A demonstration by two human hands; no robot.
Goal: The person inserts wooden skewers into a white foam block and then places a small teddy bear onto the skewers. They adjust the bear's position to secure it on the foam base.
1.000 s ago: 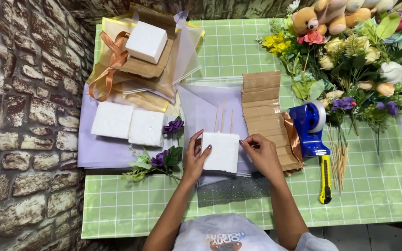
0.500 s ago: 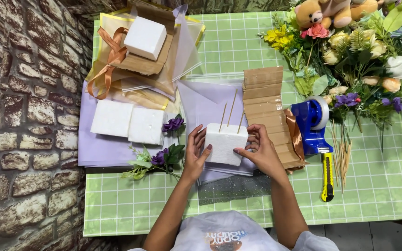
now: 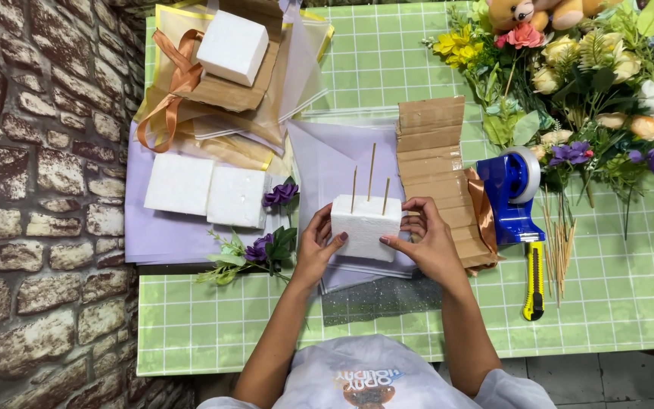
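A white foam block [image 3: 365,226] with three thin wooden skewers [image 3: 371,174] standing up out of its top is held between both hands over lilac wrapping paper [image 3: 327,155]. My left hand [image 3: 316,250] grips its left side, thumb across the front. On the block's right side my right hand [image 3: 425,241] holds on with fingers curled over the edge. A folded strip of brown cardboard [image 3: 434,159] lies just to the right of the block.
Two more foam blocks [image 3: 206,189] lie on lilac paper at left, another [image 3: 232,47] on brown paper with an orange ribbon. Purple flower sprigs [image 3: 255,250], a blue tape dispenser [image 3: 512,193], a yellow utility knife [image 3: 534,282], loose skewers [image 3: 558,242], a flower bunch [image 3: 584,76] and a brick wall [image 3: 39,204].
The block has been turned upright so the skewers now point up from its top. Both hands have stayed on its sides, and the view has shifted slightly.
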